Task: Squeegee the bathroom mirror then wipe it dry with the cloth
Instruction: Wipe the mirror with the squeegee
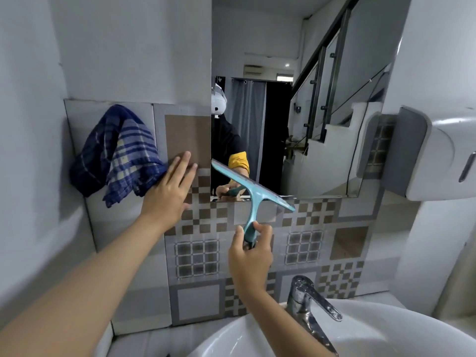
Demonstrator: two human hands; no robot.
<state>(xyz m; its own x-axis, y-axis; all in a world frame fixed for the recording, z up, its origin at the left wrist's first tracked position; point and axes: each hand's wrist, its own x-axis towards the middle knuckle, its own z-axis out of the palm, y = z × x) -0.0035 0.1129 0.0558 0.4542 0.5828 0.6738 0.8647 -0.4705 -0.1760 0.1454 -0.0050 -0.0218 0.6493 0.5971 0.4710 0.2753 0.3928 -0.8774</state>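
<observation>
The mirror (296,81) hangs on the tiled wall above the sink. My right hand (251,256) grips the handle of a light blue squeegee (253,191), whose blade lies tilted across the mirror's lower left corner and bottom edge. My left hand (170,191) rests flat on the wall tiles left of the mirror, fingers spread, its edge touching a blue checked cloth (118,153) that hangs on the wall. The mirror reflects a dark sleeve with a yellow cuff and the hand on the squeegee.
A white sink (386,336) with a chrome tap (306,302) sits at the bottom right. A white and grey dispenser (432,155) juts from the wall right of the mirror. A plain wall closes in on the left.
</observation>
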